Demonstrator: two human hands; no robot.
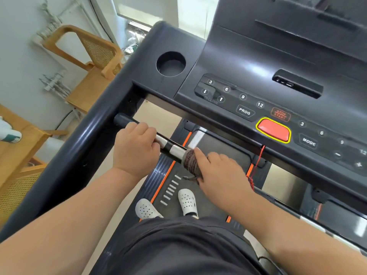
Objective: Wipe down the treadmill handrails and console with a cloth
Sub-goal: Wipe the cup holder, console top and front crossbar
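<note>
Brown cloth (190, 160) wrapped round grip bar (170, 144), right hand (220, 173) gripping it. At cloth's 9 o'clock, left hand (137, 147) curled round same bar. Treadmill console (258, 62) at 1 o'clock.

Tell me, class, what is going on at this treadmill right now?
A person stands on the treadmill and is wiping its short handlebar. The left hand grips the handlebar near the frame, while the right hand holds a brown cloth wrapped round the free end. The console above, with its red button, is not being touched.
</note>
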